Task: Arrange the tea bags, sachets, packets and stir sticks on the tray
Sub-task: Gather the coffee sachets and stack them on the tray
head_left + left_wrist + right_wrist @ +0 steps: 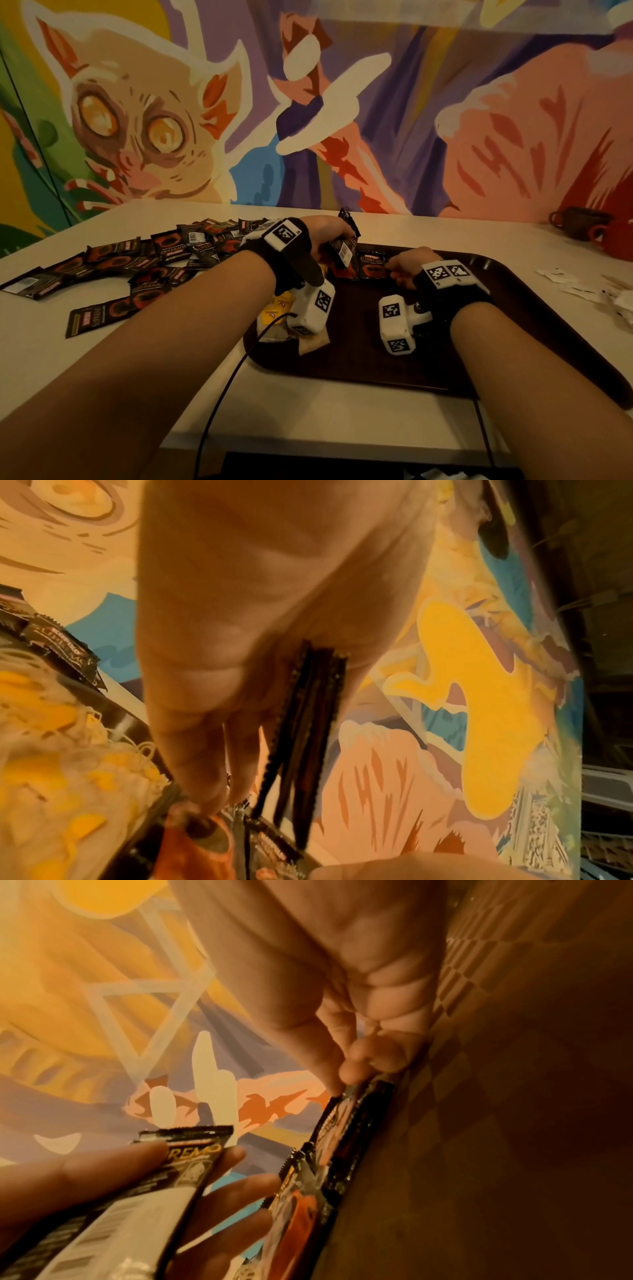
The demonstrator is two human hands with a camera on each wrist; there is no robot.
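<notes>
On tray (513,349), far edge: few black coffee packets (371,265) laid flat; yellow tea bags (279,310) heaped at near-left corner. Left hand (325,236) grip closed round small bunch of packets (344,245), held just above tray. Right hand (409,265) pinches edge of laid packet, likely straightening it. Most packets remain in pile on surface (113,270), left of tray. White sachets and stir sticks (589,287) on surface at right, not yet on tray. Judgement: early stage, bulk left.

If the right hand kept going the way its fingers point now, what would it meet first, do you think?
Probably the coffee sachets lying flat on the tray: the right hand already touches the nearest one's edge, fingers pointing towards the left hand and its sachet bundle, though depth is unclear.
</notes>
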